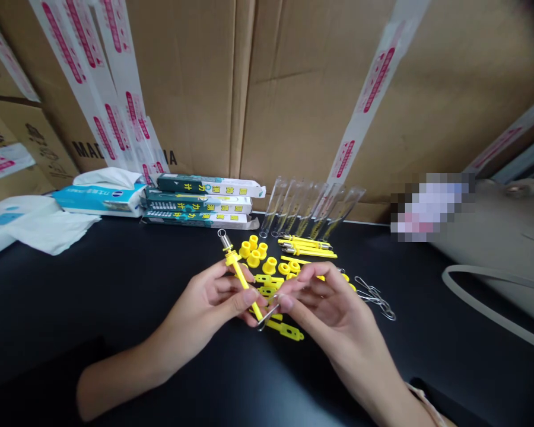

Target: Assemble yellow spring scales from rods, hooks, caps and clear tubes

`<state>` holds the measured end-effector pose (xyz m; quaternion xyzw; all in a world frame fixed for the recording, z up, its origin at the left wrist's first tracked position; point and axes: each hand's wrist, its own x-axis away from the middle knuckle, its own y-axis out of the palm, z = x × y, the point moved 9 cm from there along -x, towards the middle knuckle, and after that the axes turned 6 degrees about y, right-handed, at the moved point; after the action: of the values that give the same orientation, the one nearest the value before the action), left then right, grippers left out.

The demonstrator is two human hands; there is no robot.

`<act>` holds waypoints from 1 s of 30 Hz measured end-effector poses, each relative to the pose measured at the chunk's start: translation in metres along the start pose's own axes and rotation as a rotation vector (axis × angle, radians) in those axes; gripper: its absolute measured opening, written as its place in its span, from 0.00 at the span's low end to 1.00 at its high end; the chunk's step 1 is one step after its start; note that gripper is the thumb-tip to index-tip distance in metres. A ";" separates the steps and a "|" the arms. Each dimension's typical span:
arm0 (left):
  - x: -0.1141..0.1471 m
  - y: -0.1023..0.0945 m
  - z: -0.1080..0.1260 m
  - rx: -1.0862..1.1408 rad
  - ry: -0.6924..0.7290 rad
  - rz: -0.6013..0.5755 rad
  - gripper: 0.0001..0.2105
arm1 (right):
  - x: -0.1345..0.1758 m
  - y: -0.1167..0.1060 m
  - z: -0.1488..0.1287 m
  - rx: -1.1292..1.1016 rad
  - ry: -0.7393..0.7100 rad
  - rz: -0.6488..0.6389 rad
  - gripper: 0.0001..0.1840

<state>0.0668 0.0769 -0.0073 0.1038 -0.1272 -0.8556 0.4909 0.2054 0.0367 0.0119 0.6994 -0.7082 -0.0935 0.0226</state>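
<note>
Yellow rod tilts in my left hand, fingers closed on it; spring and collar already sit at its far end. My right hand pinches a wire hook at the near end; whether it's attached, I can't tell. Loose collars and hooks remain unfitted on the counter. Far-side clear tubes seem empty; the stacked boxes' contents are hidden.

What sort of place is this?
Probably a makeshift workspace in a storeroom or small workshop, though little of the room shows. Signs: large taped cardboard right behind the black table, and small yellow parts laid out in front of clear tubes.
</note>
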 end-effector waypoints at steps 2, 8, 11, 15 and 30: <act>-0.001 -0.003 0.000 0.008 0.002 0.011 0.18 | 0.001 -0.001 -0.001 0.022 -0.023 0.012 0.11; 0.000 -0.004 0.000 0.045 -0.010 0.028 0.19 | 0.006 0.002 -0.010 0.289 -0.146 0.028 0.11; 0.000 -0.004 -0.001 0.049 -0.029 0.035 0.20 | 0.011 0.005 -0.017 0.409 -0.237 0.046 0.12; 0.001 -0.003 -0.002 0.058 -0.052 0.044 0.20 | 0.017 0.006 -0.025 0.528 -0.348 0.098 0.12; -0.001 -0.006 0.004 0.089 -0.016 0.080 0.18 | 0.025 0.024 -0.027 0.605 -0.433 -0.077 0.17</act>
<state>0.0612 0.0810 -0.0051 0.1135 -0.1728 -0.8298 0.5184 0.1857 0.0094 0.0398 0.6647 -0.6653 -0.0267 -0.3388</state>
